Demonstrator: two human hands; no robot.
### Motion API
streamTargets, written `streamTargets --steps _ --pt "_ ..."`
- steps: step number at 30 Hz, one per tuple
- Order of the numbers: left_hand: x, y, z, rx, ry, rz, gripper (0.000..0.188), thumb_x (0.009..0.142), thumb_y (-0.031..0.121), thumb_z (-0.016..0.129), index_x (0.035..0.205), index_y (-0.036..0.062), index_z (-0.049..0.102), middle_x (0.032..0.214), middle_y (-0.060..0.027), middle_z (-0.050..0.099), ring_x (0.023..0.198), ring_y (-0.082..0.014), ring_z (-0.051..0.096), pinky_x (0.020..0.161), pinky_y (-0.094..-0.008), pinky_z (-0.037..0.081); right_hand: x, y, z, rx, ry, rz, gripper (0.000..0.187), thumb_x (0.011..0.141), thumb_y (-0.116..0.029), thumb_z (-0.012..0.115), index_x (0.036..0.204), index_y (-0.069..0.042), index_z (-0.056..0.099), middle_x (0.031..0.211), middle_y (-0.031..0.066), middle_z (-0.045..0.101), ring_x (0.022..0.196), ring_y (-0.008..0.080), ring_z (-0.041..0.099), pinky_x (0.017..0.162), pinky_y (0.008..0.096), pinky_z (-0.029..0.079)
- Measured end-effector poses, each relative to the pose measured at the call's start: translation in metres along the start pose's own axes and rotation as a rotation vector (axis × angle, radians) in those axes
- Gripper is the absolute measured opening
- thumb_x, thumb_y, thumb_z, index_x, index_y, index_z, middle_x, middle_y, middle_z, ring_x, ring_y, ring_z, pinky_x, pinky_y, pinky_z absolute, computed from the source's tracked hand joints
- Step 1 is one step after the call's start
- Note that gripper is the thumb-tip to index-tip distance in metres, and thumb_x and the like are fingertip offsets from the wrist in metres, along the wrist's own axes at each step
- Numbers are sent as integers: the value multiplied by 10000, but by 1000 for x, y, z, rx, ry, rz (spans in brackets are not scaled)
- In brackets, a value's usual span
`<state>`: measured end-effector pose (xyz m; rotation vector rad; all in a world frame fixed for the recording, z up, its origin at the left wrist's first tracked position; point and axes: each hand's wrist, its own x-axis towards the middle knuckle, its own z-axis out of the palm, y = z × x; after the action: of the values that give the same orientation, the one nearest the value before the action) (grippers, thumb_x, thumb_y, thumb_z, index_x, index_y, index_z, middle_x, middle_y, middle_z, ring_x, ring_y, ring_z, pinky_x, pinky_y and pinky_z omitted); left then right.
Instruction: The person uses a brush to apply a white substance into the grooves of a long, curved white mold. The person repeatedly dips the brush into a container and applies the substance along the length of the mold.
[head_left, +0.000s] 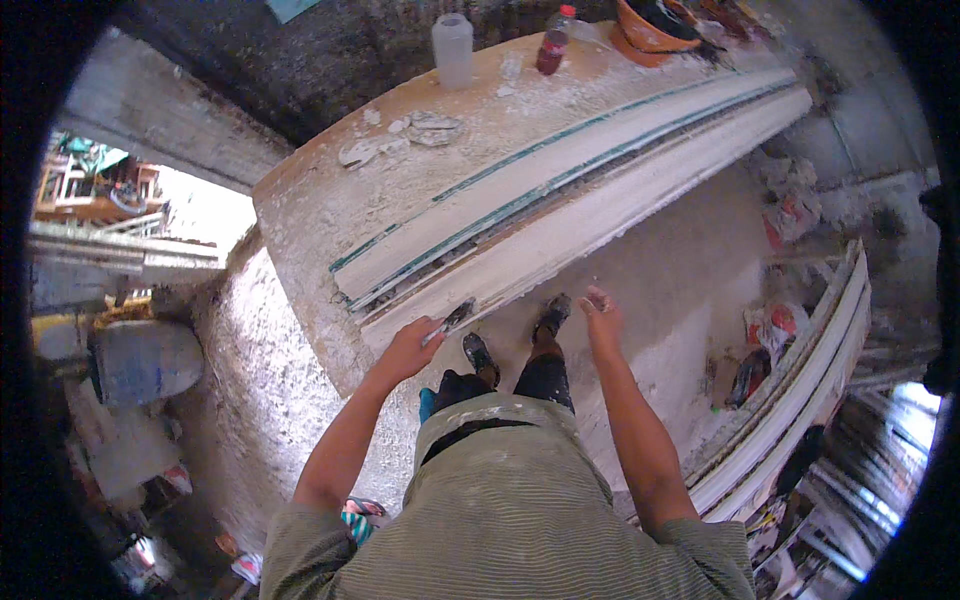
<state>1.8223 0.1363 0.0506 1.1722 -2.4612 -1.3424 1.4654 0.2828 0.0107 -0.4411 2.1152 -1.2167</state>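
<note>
The left hand [405, 350] is closed around the handle of a small flat scraper [452, 320]. The blade points toward 2 o'clock and touches the near end of a long white plaster moulding [560, 210]. The scraper looks light and stiff, and the handle is the safe place to hold it.

The moulding lies on the dusty workbench [300, 210] and runs from 8 o'clock up to 2 o'clock. It looks heavy, hard and easy to chip, so it likely needs holding from below in more than one spot.

The right hand [602, 315] is spread wide and holds nothing. It hovers just past the moulding's near edge.

At 12 o'clock stand a white plastic jug [452, 48], a small bottle [552, 45] and an orange bowl [650, 30]. The floor [690, 270] is white with dust. More mouldings [800, 390] lean at 4 o'clock.
</note>
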Motion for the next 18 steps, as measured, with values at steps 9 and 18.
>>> streamTargets --steps 9,18 --pt "162 105 87 32 -37 -54 402 966 295 602 1244 10 656 1215 -271 647 1123 -413 624 985 -477 485 23 12 78 1196 -107 457 441 1014 -351 562 1310 -24 548 1120 118 626 1088 266 630 958 399 526" --pt "63 54 41 178 13 -6 366 981 261 575 1217 -7 657 1180 -268 651 1105 -433 624 977 -481 489 49 13 69 1352 37 513 406 1027 -365 530 1224 -19 611 1120 105 626 1018 248 619 952 395 522"
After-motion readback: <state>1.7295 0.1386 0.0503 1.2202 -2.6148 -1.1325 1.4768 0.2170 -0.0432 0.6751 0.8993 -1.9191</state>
